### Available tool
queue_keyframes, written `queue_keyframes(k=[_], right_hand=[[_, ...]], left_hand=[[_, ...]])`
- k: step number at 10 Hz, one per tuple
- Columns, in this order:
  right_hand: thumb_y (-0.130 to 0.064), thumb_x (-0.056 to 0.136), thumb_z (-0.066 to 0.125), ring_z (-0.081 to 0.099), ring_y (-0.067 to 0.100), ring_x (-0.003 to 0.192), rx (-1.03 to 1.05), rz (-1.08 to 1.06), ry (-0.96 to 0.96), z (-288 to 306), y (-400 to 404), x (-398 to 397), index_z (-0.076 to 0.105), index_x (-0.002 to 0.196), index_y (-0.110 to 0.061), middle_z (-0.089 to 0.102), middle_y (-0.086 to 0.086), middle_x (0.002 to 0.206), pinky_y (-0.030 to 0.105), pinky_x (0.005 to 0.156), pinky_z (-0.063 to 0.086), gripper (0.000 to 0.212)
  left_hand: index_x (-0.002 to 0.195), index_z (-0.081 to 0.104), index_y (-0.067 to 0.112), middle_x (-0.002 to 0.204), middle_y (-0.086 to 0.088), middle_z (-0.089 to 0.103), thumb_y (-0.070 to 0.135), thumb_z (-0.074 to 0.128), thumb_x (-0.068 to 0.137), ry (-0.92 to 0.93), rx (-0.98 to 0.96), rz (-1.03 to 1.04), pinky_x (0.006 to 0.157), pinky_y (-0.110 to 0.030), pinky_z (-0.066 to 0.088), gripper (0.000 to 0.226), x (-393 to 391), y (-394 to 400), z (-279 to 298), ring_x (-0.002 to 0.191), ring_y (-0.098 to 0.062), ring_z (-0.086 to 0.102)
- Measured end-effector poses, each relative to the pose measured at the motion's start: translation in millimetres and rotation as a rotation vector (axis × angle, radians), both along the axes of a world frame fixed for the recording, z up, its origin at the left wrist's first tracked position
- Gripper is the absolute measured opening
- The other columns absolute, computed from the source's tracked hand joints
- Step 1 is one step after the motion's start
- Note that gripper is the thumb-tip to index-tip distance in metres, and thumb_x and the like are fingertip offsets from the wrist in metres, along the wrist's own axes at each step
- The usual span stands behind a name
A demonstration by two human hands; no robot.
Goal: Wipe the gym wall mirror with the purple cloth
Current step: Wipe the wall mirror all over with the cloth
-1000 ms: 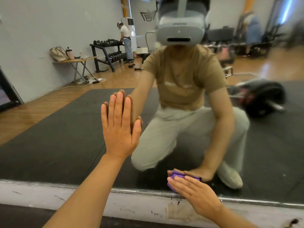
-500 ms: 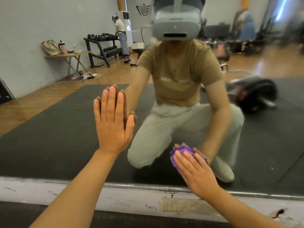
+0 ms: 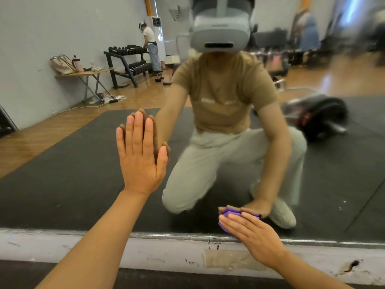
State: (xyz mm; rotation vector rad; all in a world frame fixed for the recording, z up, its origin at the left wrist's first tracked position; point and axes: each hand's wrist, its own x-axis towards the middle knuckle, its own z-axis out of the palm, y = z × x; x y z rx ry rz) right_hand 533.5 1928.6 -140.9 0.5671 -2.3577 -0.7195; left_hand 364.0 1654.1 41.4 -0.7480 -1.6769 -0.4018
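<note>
The gym wall mirror [image 3: 73,174] is braced by the flat left hand [image 3: 140,161], its fingers [image 3: 137,132] straight. Against the mirror's bottom edge, the purple cloth [image 3: 226,215] is pressed under the right hand [image 3: 252,236] with extended fingers [image 3: 231,223]. Soft, light and bunched, with no clear long axis, it is judged best held by a flat palm.

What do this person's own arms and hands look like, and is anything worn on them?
Both forearms are bare from the lower edge of the picture up to the wrists: no sleeves, no watch, no bracelets. The left hand and the right hand wear no gloves, and no rings show. The mirror reflects short tan T-shirt sleeves that end above the elbows.
</note>
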Motion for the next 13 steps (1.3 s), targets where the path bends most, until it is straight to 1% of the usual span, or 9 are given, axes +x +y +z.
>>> queue_keyframes(k=[1,3,4,5,7,8,10,12,13], right_hand=[[-0.017,0.086,0.039,0.0,0.02,0.156,-0.148,0.006,0.165,43.7,-18.9,-11.7,0.004,0.161,-0.01,-0.002,0.004,0.17,0.038,0.127,-0.002,0.084],[-0.019,0.101,0.042,0.005,0.024,0.156,-0.409,0.05,0.471,154.0,-44.0,-38.2,0.014,0.16,-0.007,0.004,0.006,0.169,0.043,0.126,0.007,0.067],[-0.021,0.099,0.044,0.001,0.024,0.156,-0.462,0.022,0.532,151.9,-56.4,-44.8,0.009,0.161,-0.009,-0.003,0.005,0.17,0.044,0.127,0.003,0.072],[-0.024,0.098,0.046,-0.001,0.025,0.156,-0.399,0.017,0.467,117.3,-78.6,-55.4,0.005,0.161,-0.01,-0.006,0.006,0.169,0.043,0.127,-0.001,0.076],[-0.039,0.08,0.074,-0.022,0.03,0.152,0.15,-0.028,-0.1,-13.4,-97.0,-53.3,-0.017,0.156,-0.003,-0.023,0.014,0.164,0.045,0.122,-0.02,0.124],[-0.04,0.08,0.075,-0.023,0.029,0.152,0.149,-0.03,-0.193,-28.4,-93.3,-49.9,-0.02,0.155,-0.003,-0.024,0.012,0.164,0.043,0.122,-0.018,0.126],[-0.032,0.085,0.066,-0.012,0.025,0.155,0.16,0.06,-0.018,9.2,-60.8,-34.9,-0.012,0.158,-0.006,-0.016,0.008,0.167,0.039,0.125,-0.011,0.11],[-0.018,0.108,0.019,0.001,0.023,0.156,0.011,0.064,0.263,74.0,-1.4,-19.8,0.007,0.161,-0.008,-0.001,0.008,0.17,0.039,0.127,-0.001,0.055],[-0.023,0.11,0.021,0.004,0.024,0.156,-0.066,0.042,0.321,76.2,9.7,-16.5,0.009,0.161,-0.009,0.002,0.008,0.17,0.04,0.127,0.002,0.054]], left_hand=[[0.16,0.009,0.01,0.168,0.006,-0.013,0.037,0.024,0.109,-0.019,0.012,0.006,0.126,-0.046,0.001,0.06,0.6,0.2,2.1,0.156,-0.017,-0.005],[0.161,-0.003,0.017,0.168,0.005,-0.014,0.038,0.024,0.109,-0.021,-0.003,-0.021,0.126,-0.047,0.001,0.062,1.2,-0.1,0.5,0.156,-0.017,-0.006],[0.161,-0.002,0.017,0.168,0.005,-0.013,0.037,0.024,0.108,0.002,0.018,-0.013,0.126,-0.046,0.002,0.063,-0.9,1.2,0.3,0.156,-0.018,-0.004],[0.162,-0.002,0.017,0.169,0.004,-0.012,0.036,0.025,0.108,0.033,0.021,-0.015,0.126,-0.046,0.003,0.063,-1.6,3.1,0.2,0.156,-0.018,-0.003],[0.162,-0.001,0.018,0.169,0.005,-0.011,0.037,0.025,0.108,0.046,0.02,-0.021,0.126,-0.045,0.004,0.062,-2.4,1.3,0.8,0.156,-0.017,-0.002],[0.162,-0.001,0.019,0.169,0.006,-0.011,0.038,0.026,0.108,0.05,0.019,-0.034,0.126,-0.045,0.004,0.063,-2.7,0.9,1.3,0.156,-0.017,-0.002],[0.162,-0.001,0.019,0.169,0.005,-0.011,0.038,0.026,0.108,0.04,0.019,-0.026,0.126,-0.045,0.003,0.063,-2.6,0.0,-0.4,0.156,-0.017,-0.002],[0.162,0.001,0.018,0.169,0.005,-0.011,0.037,0.027,0.108,0.047,0.022,-0.026,0.126,-0.045,0.003,0.062,-2.5,0.5,0.2,0.156,-0.017,-0.002],[0.162,0.002,0.018,0.169,0.006,-0.01,0.037,0.027,0.108,0.044,0.024,-0.024,0.126,-0.045,0.003,0.062,-2.0,0.1,0.4,0.156,-0.017,-0.002]])
